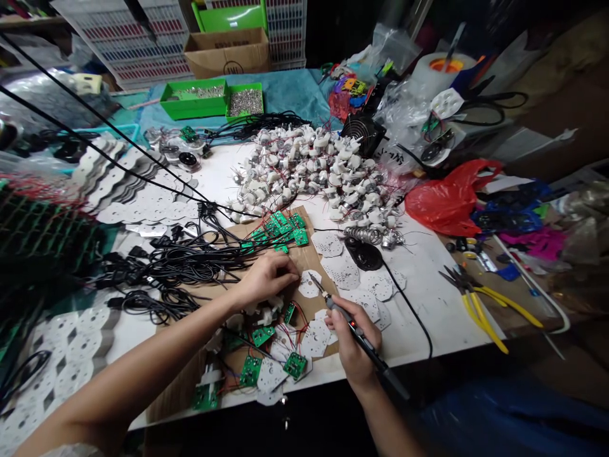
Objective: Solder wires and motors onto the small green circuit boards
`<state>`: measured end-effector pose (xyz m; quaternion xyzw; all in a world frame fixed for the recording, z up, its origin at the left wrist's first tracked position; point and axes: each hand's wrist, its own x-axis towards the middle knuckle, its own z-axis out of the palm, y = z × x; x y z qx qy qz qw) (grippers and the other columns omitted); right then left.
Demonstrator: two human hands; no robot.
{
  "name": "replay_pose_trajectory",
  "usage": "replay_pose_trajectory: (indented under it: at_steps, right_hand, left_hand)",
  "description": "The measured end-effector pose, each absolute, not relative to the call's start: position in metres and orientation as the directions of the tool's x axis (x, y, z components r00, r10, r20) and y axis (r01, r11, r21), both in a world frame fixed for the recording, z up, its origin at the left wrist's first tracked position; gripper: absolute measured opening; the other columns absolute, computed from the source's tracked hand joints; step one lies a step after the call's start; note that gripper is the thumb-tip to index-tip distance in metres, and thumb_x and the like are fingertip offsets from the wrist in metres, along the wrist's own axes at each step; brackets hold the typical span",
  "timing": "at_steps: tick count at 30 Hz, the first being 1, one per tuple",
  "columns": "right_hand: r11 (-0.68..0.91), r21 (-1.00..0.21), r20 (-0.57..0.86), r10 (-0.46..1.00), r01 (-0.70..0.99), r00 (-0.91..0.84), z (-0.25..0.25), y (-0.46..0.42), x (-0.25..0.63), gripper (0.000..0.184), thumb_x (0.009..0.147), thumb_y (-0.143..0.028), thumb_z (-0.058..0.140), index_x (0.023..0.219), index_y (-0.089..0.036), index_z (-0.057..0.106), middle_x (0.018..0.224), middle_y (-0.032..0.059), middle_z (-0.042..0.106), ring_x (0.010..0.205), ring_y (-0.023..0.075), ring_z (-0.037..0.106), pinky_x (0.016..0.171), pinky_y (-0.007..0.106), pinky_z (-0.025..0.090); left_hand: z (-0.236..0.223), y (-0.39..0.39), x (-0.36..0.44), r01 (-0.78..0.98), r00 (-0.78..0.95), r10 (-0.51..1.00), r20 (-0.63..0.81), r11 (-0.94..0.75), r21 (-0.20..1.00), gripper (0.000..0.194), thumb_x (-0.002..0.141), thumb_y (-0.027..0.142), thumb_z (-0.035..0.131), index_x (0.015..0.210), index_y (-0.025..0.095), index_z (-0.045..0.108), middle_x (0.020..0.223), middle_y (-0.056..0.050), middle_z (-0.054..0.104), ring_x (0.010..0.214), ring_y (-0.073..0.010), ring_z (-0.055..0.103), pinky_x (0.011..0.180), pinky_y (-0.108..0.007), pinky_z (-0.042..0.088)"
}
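Observation:
My right hand (354, 346) grips a soldering iron (377, 362) with a small red light on its handle. The iron's tip lies over a white perforated octagonal board (309, 287) on the cardboard (311, 257). At the left edge of that board, my left hand (272, 276) has its fingers curled together; what they pinch, if anything, is hidden. Just beyond this hand lie small green circuit boards (280, 227). On the near side, white boards (316, 337) are wired to green circuit boards (295, 365) by thin red and dark wires.
Black cables (185, 257) spread left of my left hand. A heap of white motor-like parts (314, 162) fills the table's middle. A coiled metal spring (362, 236) sits by a black pad (364, 254). Yellow-handled pliers (480, 311) lie right; green trays (195, 99) stand behind.

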<state>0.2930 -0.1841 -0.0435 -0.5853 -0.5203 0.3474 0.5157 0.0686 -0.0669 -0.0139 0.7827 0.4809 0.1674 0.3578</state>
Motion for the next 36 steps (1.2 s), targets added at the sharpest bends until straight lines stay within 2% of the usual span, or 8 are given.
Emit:
replay_pose_trajectory:
  at_steps: [4, 9, 15, 31, 36]
  right_hand:
    - [0.072, -0.969, 0.129, 0.964, 0.238, 0.234, -0.044, -0.185, 0.293, 0.025, 0.102, -0.037, 0.062, 0.115, -0.02, 0.076, 0.084, 0.0039, 0.078, 0.065, 0.0185, 0.076, 0.062, 0.026, 0.065]
    - [0.072, -0.967, 0.128, 0.967, 0.243, 0.22, -0.044, -0.184, 0.292, 0.024, 0.102, -0.037, 0.062, 0.114, -0.021, 0.076, 0.083, 0.0035, 0.077, 0.066, 0.0185, 0.076, 0.06, 0.025, 0.064]
    - [0.086, -0.958, 0.135, 0.977, 0.274, 0.165, -0.043, -0.185, 0.292, 0.023, 0.102, -0.034, 0.062, 0.114, -0.022, 0.076, 0.089, 0.0051, 0.078, 0.073, 0.0195, 0.078, 0.059, 0.024, 0.064]
    - [0.119, -0.953, 0.151, 0.984, 0.278, 0.097, -0.045, -0.184, 0.289, 0.02, 0.1, -0.03, 0.063, 0.114, -0.024, 0.077, 0.092, 0.0041, 0.079, 0.071, 0.0177, 0.078, 0.059, 0.022, 0.064]
    - [0.175, -0.928, 0.209, 0.975, 0.329, 0.073, -0.047, -0.182, 0.291, 0.02, 0.101, -0.027, 0.062, 0.115, -0.024, 0.076, 0.092, 0.0042, 0.079, 0.073, 0.018, 0.078, 0.061, 0.023, 0.064]
  left_hand:
    - [-0.011, -0.067, 0.061, 0.542, 0.568, 0.815, -0.116, -0.265, 0.798, 0.013, 0.096, 0.025, 0.063, 0.089, 0.018, 0.07, 0.089, -0.002, 0.075, 0.084, -0.0156, 0.066, 0.081, -0.027, 0.047]
    - [-0.012, -0.069, 0.066, 0.68, 0.541, 0.831, -0.129, -0.342, 0.649, 0.01, 0.094, 0.025, 0.064, 0.089, 0.018, 0.07, 0.082, -0.001, 0.074, 0.079, -0.0159, 0.063, 0.075, -0.026, 0.043]
    - [-0.01, -0.068, 0.078, 0.813, 0.433, 0.876, -0.21, -0.279, 0.511, 0.014, 0.089, 0.022, 0.061, 0.085, 0.017, 0.073, 0.076, -0.004, 0.072, 0.071, -0.0177, 0.062, 0.069, -0.028, 0.039]
    - [-0.011, -0.07, 0.085, 0.867, 0.385, 0.898, -0.212, -0.275, 0.415, 0.016, 0.083, 0.02, 0.059, 0.084, 0.017, 0.075, 0.075, -0.006, 0.073, 0.073, -0.0207, 0.063, 0.067, -0.03, 0.039]
    - [-0.012, -0.07, 0.085, 0.869, 0.382, 0.901, -0.208, -0.273, 0.412, 0.016, 0.082, 0.021, 0.059, 0.083, 0.016, 0.074, 0.074, -0.006, 0.073, 0.073, -0.0212, 0.063, 0.069, -0.031, 0.038]
